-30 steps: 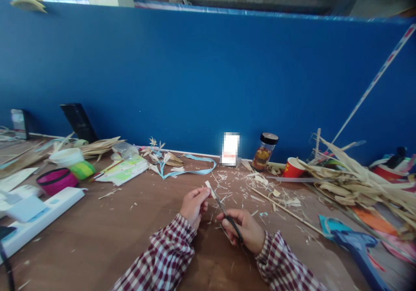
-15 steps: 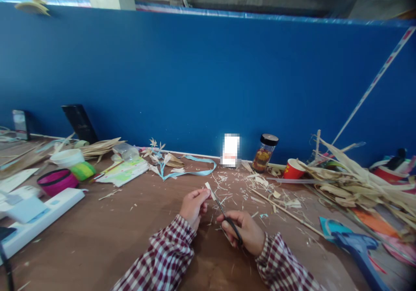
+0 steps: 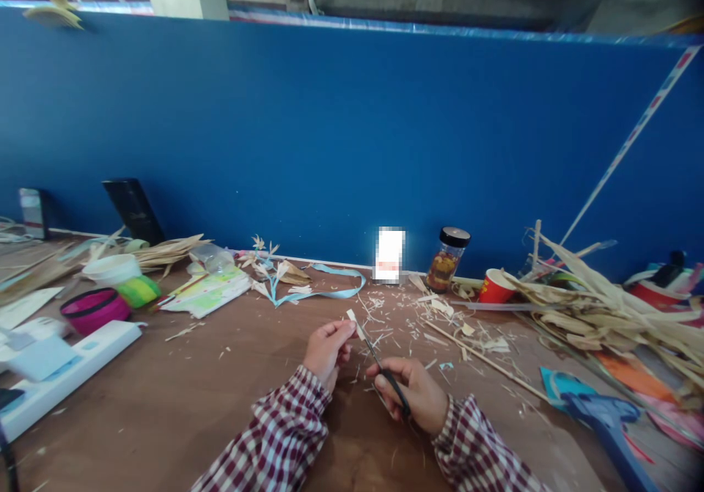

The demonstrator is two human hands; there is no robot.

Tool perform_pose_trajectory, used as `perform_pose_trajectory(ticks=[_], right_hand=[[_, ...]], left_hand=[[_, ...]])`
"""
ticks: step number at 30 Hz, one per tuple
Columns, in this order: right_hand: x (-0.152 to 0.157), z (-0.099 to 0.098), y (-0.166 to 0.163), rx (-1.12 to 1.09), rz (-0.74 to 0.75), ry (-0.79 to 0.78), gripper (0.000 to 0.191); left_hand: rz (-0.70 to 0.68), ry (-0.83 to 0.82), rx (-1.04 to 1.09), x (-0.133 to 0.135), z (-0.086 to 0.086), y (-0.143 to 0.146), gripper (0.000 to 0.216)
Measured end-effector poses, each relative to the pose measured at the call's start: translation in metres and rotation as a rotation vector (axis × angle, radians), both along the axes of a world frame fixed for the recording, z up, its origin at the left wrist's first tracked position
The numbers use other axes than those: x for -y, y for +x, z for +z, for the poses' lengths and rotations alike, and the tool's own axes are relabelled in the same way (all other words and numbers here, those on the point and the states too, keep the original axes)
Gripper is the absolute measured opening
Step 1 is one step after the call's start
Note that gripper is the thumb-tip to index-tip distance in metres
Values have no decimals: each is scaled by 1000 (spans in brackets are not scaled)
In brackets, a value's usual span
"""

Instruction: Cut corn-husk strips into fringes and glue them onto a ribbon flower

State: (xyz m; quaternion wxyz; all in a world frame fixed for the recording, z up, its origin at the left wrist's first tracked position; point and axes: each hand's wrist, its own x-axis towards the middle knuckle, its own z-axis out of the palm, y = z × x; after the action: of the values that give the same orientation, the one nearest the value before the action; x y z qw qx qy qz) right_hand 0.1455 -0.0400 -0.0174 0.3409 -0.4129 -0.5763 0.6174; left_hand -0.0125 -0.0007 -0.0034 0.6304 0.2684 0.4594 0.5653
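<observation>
Between thumb and fingers of my left hand (image 3: 328, 349) is pinched a small pale strip (image 3: 351, 316), its free end pointing up and away from me. My right hand (image 3: 421, 393) is closed around the black handles of a pair of scissors (image 3: 394, 388). The scissor blades slant up to the left and meet the strip just beside my left fingertips. Whether the blades are parted cannot be made out. Pale scraps (image 3: 379, 323) lie scattered on the brown table (image 3: 220, 404) beyond both hands.
At the right lie a blue glue gun (image 3: 605, 411), dried husks (image 3: 599, 301) and a red paper cup (image 3: 495, 287). A lidded jar (image 3: 446, 257) stands by the blue partition (image 3: 330, 140). A white power strip (image 3: 82, 367) and magenta container (image 3: 94, 312) occupy the left.
Almost nothing differs. Both hands, the pale strip and the scissors keep nearly the same position; the view has shifted very slightly.
</observation>
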Motion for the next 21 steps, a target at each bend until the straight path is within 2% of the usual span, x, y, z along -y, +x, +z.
perform_pose_trajectory(ticks=[21], right_hand=[[-2, -4, 0, 13, -8, -14, 40]], left_hand=[[-14, 19, -14, -1, -1, -1, 26]])
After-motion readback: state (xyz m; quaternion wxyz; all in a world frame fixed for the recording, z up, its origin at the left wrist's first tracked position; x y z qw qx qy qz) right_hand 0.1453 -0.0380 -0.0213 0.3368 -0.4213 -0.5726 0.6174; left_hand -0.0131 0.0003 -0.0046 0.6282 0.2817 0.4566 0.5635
